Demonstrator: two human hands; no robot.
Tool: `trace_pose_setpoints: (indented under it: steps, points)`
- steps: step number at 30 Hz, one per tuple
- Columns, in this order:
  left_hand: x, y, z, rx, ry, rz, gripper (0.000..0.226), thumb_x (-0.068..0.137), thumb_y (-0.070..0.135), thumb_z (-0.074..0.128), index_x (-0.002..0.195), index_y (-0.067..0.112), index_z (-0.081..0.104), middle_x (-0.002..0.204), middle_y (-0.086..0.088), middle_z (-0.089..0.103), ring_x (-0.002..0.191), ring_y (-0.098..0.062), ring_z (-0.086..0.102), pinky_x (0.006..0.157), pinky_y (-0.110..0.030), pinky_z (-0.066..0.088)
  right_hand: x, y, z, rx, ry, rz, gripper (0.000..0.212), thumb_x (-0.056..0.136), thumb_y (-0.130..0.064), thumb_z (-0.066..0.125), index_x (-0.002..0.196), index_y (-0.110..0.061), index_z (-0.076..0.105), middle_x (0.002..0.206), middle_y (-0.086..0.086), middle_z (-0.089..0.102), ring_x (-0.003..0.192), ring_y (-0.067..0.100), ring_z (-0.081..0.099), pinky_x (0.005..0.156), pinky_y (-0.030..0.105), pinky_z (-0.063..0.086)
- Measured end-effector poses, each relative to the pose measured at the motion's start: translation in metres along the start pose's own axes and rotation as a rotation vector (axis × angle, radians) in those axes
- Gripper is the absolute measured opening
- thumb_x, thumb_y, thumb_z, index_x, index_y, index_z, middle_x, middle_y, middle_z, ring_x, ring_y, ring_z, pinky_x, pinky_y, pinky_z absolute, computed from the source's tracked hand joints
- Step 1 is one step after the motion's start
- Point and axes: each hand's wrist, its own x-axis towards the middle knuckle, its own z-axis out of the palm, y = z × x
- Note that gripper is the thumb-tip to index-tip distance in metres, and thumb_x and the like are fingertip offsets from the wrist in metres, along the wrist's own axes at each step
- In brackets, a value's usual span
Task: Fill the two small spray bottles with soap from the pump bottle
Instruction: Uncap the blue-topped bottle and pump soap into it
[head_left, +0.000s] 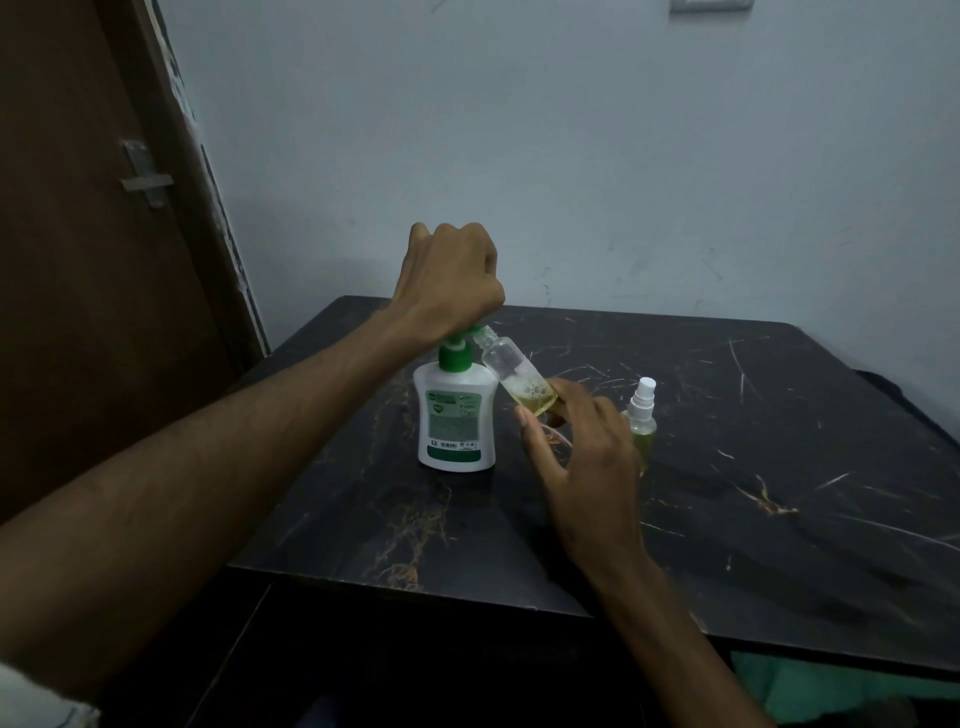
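At the centre of the frame, the left hand (451, 270), fingers curled, pressed down on the green pump of a white pump bottle (456, 415) standing on a dark marble table (779, 467). The right hand (582, 447) pinched a tilted, uncapped spray bottle (511, 371) with its mouth at the nozzle. A capped spray bottle (642, 415) stood just right.

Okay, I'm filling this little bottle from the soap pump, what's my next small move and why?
Probably press the pump again: the open bottle your right hand tilts at the pump bottle spout holds only a little soap, and your left hand is on the pump head.
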Motion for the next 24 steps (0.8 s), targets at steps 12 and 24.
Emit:
trace_pose_setpoints:
  steps: [12,24]
  points:
    - [-0.0019,-0.0003,0.0006,0.009,0.007,0.001,0.022,0.06,0.012,0.045,0.059,0.007,0.066,0.06,-0.006,0.066,0.062,-0.025,0.06,0.097,-0.043,0.039,0.0003,0.0017,0.0008,-0.014,-0.021,0.023,0.034,0.099,-0.044,0.059,0.123,-0.021,0.063,0.098,-0.006,0.062,0.087,0.01,0.051,0.073,0.03,0.044]
    - [-0.0021,-0.0011,0.0003,-0.009,-0.007,-0.007,0.025,0.057,0.015,0.042,0.059,0.006,0.066,0.062,-0.007,0.068,0.064,-0.026,0.061,0.097,-0.043,0.038,-0.0004,0.0031,0.0017,0.005,-0.03,0.031,0.035,0.1,-0.046,0.057,0.125,-0.022,0.063,0.099,-0.006,0.061,0.089,0.013,0.054,0.075,0.037,0.051]
